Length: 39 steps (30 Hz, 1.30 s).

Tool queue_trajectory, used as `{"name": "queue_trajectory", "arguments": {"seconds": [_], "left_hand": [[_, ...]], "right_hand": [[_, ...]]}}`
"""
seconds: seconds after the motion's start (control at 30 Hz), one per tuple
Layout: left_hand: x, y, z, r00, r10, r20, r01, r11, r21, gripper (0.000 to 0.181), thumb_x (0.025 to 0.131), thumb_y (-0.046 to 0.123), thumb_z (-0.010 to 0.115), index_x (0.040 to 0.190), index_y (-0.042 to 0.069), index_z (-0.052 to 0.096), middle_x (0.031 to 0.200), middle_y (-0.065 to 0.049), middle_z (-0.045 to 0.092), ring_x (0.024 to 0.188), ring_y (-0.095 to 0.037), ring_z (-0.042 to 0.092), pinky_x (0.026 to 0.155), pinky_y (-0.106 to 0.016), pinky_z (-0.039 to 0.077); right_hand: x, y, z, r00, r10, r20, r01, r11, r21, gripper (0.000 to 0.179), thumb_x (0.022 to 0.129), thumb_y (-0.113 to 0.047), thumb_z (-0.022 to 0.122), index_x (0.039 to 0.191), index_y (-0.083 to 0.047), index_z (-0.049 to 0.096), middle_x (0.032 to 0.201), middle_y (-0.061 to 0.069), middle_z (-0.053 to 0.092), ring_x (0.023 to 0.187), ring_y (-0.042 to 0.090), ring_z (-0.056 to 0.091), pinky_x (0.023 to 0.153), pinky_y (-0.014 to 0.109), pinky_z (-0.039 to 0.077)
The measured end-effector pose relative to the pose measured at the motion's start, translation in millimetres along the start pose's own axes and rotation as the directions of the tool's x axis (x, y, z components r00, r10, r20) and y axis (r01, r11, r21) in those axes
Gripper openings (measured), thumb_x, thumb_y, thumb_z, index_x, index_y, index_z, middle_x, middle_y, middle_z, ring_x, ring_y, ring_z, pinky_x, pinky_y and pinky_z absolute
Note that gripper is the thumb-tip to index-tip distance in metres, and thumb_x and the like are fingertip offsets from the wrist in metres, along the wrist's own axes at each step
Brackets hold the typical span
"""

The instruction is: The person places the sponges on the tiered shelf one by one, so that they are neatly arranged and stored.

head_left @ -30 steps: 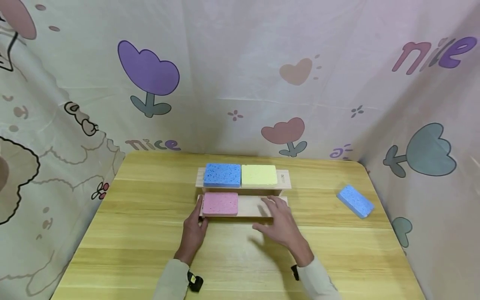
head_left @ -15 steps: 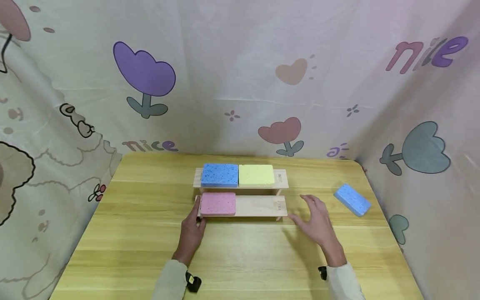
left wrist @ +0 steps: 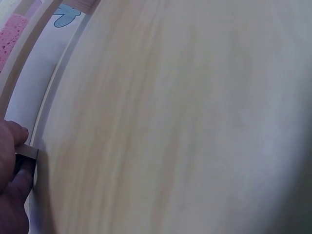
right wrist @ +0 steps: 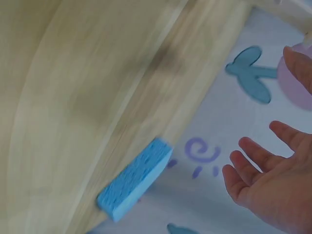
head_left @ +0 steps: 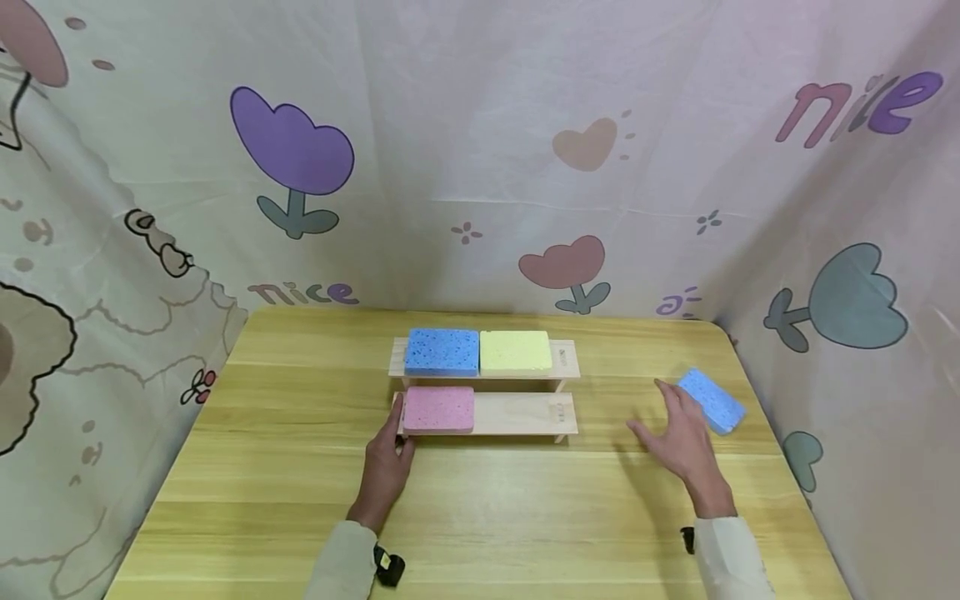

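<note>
My left hand (head_left: 383,472) grips the left end of a small two-tier wooden rack (head_left: 521,414); in the left wrist view its thumb and fingers (left wrist: 15,134) close round a support under the lower board. A pink sponge (head_left: 438,409) lies on that board's left half. Up on the rear board, a speckled blue sponge (head_left: 441,352) and a pale yellow sponge (head_left: 515,351) sit side by side. My right hand (head_left: 686,448), fingers spread and holding nothing, hovers just left of and in front of a loose blue sponge (head_left: 711,401), also seen in the right wrist view (right wrist: 135,178).
Everything stands on a wood-grain table (head_left: 300,400). A printed cloth curtain (head_left: 427,150) hangs behind and along both sides, right at the table's far edge. A black wrist strap (head_left: 389,567) shows at the left sleeve.
My right hand has left the right end of the lower board and moved right, close to the loose blue sponge. The left hand keeps its hold on the rack.
</note>
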<state>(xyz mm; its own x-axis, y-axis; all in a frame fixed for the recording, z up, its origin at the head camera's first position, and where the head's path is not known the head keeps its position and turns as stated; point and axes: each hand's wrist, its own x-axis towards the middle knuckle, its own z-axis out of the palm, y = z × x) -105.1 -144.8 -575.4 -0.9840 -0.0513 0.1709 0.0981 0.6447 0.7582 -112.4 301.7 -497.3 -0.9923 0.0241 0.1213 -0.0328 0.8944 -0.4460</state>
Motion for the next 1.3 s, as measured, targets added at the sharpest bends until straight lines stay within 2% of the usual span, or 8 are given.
{"name": "queue_trajectory", "arguments": {"seconds": [0.27,0.37,0.53,0.8,1.0,1.3], "left_hand": [[1.0,-0.1,2.6,1.000,0.010,-0.005,-0.010,1.000,0.008,0.079,0.088,-0.002,0.061,0.153,0.021,0.021,0.132,-0.021,0.056,0.094,-0.027,0.065,0.072,-0.035,0.057],[1.2,-1.3,2.1,1.000,0.015,-0.014,-0.015,1.000,0.010,0.080,0.087,-0.003,0.061,0.152,0.021,0.021,0.132,-0.021,0.056,0.093,-0.027,0.065,0.071,-0.035,0.057],[0.6,-1.4,1.8,1.000,0.024,0.006,-0.024,1.000,0.010,0.082,0.087,-0.004,0.060,0.153,0.021,0.019,0.133,-0.021,0.055,0.094,-0.027,0.065,0.071,-0.035,0.057],[0.7,-0.3,1.2,1.000,0.014,0.007,-0.014,1.000,0.011,0.078,0.089,-0.002,0.059,0.153,0.020,0.021,0.135,-0.019,0.054,0.096,-0.026,0.065,0.073,-0.035,0.057],[-0.3,1.5,0.9,1.000,0.004,0.018,-0.004,1.000,0.003,0.077,0.089,-0.001,0.059,0.153,0.021,0.021,0.135,-0.019,0.054,0.096,-0.027,0.065,0.073,-0.034,0.057],[0.1,1.8,0.6,1.000,0.007,0.007,-0.007,1.000,0.009,0.076,0.089,-0.002,0.059,0.152,0.019,0.022,0.137,-0.019,0.053,0.099,-0.027,0.065,0.075,-0.035,0.057]], "right_hand": [[8.5,41,-17,0.997,0.076,0.028,-0.074,0.994,-0.085,0.084,0.082,-0.041,0.070,0.145,-0.001,0.030,0.141,0.032,0.034,0.127,0.055,0.029,0.095,0.077,0.023],[14.0,54,-15,0.993,0.096,0.061,-0.088,0.988,-0.124,0.086,0.083,-0.044,0.068,0.145,0.000,0.029,0.141,0.034,0.033,0.126,0.056,0.028,0.095,0.077,0.024],[24.4,70,-14,0.981,0.164,0.101,-0.143,0.971,-0.190,0.091,0.082,-0.048,0.067,0.146,-0.001,0.024,0.141,0.038,0.026,0.124,0.060,0.026,0.092,0.077,0.027],[36.2,97,-19,0.953,0.270,0.140,-0.238,0.949,-0.207,0.104,0.078,-0.061,0.065,0.147,0.002,0.020,0.140,0.041,0.021,0.121,0.060,0.025,0.085,0.077,0.031],[34.8,112,-22,0.943,0.295,0.153,-0.263,0.944,-0.199,0.112,0.074,-0.067,0.064,0.148,0.004,0.017,0.139,0.043,0.020,0.119,0.062,0.025,0.086,0.079,0.030],[37.2,119,-19,0.926,0.322,0.200,-0.287,0.940,-0.183,0.115,0.074,-0.067,0.065,0.149,0.003,0.012,0.141,0.044,0.015,0.122,0.062,0.020,0.088,0.080,0.027]]}}
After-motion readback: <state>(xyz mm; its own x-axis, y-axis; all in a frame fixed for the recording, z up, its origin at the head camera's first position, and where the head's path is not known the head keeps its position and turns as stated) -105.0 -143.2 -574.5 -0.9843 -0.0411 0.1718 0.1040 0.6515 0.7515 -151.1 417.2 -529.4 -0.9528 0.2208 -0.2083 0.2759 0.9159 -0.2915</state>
